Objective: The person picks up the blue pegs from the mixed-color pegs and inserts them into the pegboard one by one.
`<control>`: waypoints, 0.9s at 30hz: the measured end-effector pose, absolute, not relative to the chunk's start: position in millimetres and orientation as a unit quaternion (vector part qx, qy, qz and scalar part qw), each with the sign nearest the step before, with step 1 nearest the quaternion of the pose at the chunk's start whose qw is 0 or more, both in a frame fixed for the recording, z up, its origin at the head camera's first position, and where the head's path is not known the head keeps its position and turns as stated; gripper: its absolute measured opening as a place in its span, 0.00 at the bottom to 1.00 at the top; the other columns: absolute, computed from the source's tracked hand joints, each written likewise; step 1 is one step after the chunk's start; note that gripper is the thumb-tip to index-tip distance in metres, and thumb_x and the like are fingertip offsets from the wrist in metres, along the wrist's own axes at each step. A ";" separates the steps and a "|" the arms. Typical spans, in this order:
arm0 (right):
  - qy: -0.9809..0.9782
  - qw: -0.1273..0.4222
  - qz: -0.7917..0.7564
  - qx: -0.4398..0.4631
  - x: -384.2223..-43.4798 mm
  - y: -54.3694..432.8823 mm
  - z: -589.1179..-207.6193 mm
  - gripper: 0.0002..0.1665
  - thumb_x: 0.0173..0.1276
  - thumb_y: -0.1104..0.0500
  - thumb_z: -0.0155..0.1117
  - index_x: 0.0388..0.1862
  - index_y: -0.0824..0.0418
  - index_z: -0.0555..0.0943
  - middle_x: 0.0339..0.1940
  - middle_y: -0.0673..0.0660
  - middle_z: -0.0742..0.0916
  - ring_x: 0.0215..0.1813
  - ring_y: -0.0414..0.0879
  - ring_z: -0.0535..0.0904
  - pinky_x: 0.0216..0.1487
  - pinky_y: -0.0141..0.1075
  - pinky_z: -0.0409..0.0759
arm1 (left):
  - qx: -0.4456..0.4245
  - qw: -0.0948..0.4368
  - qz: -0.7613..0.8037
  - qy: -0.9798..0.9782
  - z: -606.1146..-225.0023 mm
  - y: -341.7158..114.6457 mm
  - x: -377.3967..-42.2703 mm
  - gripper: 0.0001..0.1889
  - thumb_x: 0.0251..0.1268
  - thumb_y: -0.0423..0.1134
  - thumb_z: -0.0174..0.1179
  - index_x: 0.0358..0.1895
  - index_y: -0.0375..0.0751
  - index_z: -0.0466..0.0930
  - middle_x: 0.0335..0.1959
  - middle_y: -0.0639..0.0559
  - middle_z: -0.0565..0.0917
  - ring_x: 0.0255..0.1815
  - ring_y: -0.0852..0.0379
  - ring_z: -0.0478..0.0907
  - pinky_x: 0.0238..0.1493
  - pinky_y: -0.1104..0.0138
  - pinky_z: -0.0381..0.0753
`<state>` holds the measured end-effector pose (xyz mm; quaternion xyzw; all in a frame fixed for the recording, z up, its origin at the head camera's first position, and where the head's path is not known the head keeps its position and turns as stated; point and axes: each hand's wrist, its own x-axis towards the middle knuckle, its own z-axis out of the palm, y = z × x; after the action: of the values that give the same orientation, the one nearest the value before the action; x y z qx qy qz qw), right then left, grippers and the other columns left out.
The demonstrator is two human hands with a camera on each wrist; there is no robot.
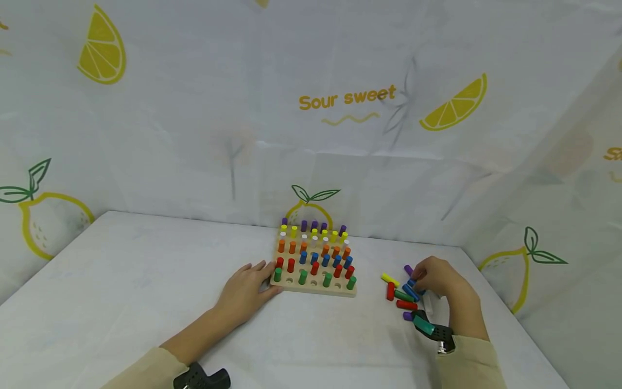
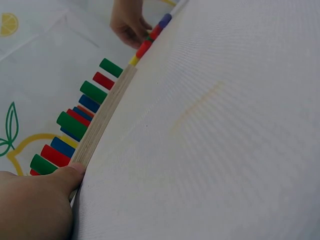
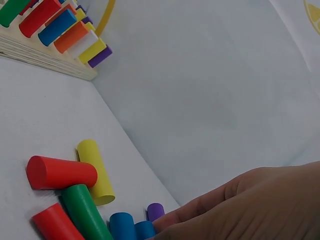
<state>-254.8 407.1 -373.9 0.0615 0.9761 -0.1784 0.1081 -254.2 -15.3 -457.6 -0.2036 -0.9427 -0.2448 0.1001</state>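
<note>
A wooden pegboard [image 1: 316,289] stands on the table with rows of green, red, blue, orange, white, yellow and purple pegs. My left hand [image 1: 247,294] holds its near left corner, the thumb [image 2: 74,170] against the front edge and the fingers along the left side. To the right lies a loose pile of pegs. My right hand [image 1: 437,276] reaches down into this pile, thumb and fingertips pinching a blue peg [image 3: 145,229]. Another blue peg [image 3: 122,226] lies right beside it, and a purple peg [image 3: 155,211] shows just behind the fingertips.
Near the right hand lie a yellow peg [image 1: 390,280], a green peg [image 1: 404,295], two red pegs, one upright-lying red peg [image 1: 391,291] and one crosswise red peg [image 1: 406,305], and a white peg [image 1: 427,303]. A lemon-print sheet [image 1: 204,108] hangs behind the white table [image 1: 121,270].
</note>
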 end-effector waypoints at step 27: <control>0.962 0.082 -0.250 -0.076 -251.3 373.9 -347.0 0.24 0.75 0.58 0.61 0.68 0.60 0.77 0.50 0.61 0.85 0.41 0.50 0.81 0.43 0.44 0.88 | -0.204 0.104 -0.248 -0.941 -459.3 -14.8 -255.1 0.32 0.64 0.54 0.68 0.67 0.41 0.78 0.64 0.41 0.82 0.69 0.44 0.78 0.74 0.47 0.71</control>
<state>-251.3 373.9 -347.0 -0.0758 0.9618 -0.2500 0.0823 -255.1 -14.8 -459.3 -0.2042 -0.9414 -0.2477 0.1036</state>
